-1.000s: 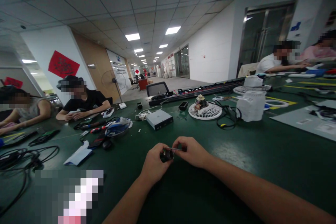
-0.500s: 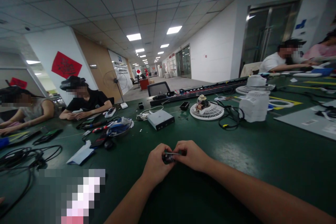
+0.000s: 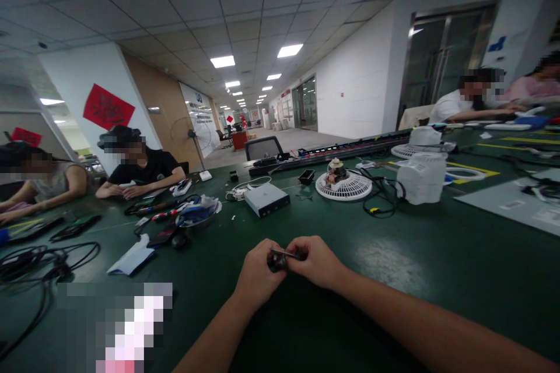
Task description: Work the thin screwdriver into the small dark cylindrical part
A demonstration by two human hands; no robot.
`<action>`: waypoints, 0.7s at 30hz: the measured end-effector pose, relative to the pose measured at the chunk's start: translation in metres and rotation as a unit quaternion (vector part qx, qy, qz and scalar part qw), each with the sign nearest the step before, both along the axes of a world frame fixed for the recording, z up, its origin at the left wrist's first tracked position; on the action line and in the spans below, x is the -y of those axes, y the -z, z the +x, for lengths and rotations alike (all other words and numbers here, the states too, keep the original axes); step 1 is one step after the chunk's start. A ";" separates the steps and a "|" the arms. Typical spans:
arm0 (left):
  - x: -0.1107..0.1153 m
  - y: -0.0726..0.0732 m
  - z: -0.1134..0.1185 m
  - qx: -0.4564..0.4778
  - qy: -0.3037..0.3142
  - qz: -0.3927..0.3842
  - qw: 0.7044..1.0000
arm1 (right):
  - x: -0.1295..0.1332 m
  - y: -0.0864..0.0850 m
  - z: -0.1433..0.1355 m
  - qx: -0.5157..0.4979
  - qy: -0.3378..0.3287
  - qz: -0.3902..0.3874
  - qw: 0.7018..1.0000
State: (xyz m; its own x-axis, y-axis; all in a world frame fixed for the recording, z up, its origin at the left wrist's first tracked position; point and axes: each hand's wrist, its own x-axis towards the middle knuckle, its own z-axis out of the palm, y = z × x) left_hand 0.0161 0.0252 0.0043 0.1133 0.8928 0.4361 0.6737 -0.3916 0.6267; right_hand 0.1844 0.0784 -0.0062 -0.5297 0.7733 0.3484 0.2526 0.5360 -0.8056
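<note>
Near the table's front, my left hand (image 3: 259,273) is closed around a small dark rounded part (image 3: 277,262), mostly covered by the fingers. My right hand (image 3: 318,263) meets it from the right, pinching a thin, flat metal-looking piece (image 3: 284,253) between thumb and fingertips. That thin piece lies across the top of the dark part; whether they are joined I cannot tell. Beyond both hands sits a grey box-shaped optical drive (image 3: 266,199).
Behind stand a round white fan grille (image 3: 343,186) with an exposed motor, a white plastic housing (image 3: 422,179) and black cables (image 3: 385,201). Leftward are a blue-white cloth (image 3: 131,256), a computer mouse (image 3: 178,240) and cable coils (image 3: 56,265). Other people sit at the left and far right.
The thin piece has tilted from nearly level to a slant, its left end now higher. Both hands have shifted only slightly, still close together.
</note>
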 end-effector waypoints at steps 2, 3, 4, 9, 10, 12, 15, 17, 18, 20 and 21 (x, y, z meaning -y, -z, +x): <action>0.000 0.000 0.000 0.004 0.002 -0.006 1.000 | -0.001 0.000 0.000 0.002 -0.002 -0.005 1.000; 0.000 0.000 0.000 0.004 0.004 -0.010 1.000 | -0.001 0.001 0.001 0.006 -0.002 -0.008 1.000; 0.000 -0.001 -0.001 0.001 0.007 -0.013 1.000 | -0.002 0.001 0.001 0.010 -0.001 -0.012 1.000; 0.000 0.001 -0.004 -0.002 0.034 -0.020 0.999 | -0.006 -0.002 0.005 0.030 0.019 -0.025 0.999; -0.001 0.001 -0.004 0.001 0.033 -0.021 0.999 | -0.006 -0.004 0.007 0.038 0.015 -0.018 0.999; -0.002 0.002 -0.004 0.001 0.021 -0.020 1.000 | -0.008 -0.009 0.011 0.061 0.006 0.012 0.998; -0.003 0.002 -0.004 -0.007 -0.005 -0.007 1.000 | -0.010 -0.016 0.020 0.105 0.033 0.073 0.991; -0.004 0.003 -0.006 -0.012 -0.033 0.004 0.999 | -0.012 -0.019 0.025 0.137 0.047 0.108 0.984; -0.004 0.003 -0.008 -0.013 -0.051 0.008 0.999 | -0.013 -0.020 0.027 0.151 0.047 0.122 0.980; -0.005 0.004 -0.010 -0.012 -0.083 0.010 0.996 | -0.013 -0.021 0.029 0.174 0.032 0.138 0.974; -0.005 0.004 -0.011 -0.010 -0.094 0.009 0.995 | -0.013 -0.022 0.030 0.182 0.023 0.144 0.972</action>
State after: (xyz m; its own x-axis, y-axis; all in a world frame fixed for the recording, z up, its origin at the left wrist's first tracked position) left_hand 0.0055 0.0304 0.0005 -0.0462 0.8911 0.4515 0.7486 -0.2683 0.6063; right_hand 0.2140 0.0913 0.0154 -0.6255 0.6973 0.3499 0.5221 0.7074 -0.4765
